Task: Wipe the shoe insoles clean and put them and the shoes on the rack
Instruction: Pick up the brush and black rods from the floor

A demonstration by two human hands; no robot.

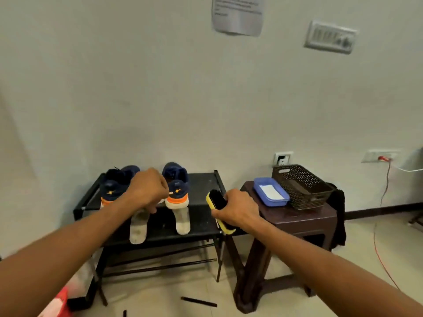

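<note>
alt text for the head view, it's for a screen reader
A person's left hand grips the far end of a white insole on a black rack, while the right hand holds a yellow brush. Navy shoes and a second insole also sit on the rack; a stool beside it carries a tray and basket.

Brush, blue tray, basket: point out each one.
brush (214,199): head view, on the black bristles.
blue tray (275,202): head view, on its near wall.
basket (304,193): head view, on its perforated front wall.

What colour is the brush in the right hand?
The brush is yellow with black bristles; head view.
</note>
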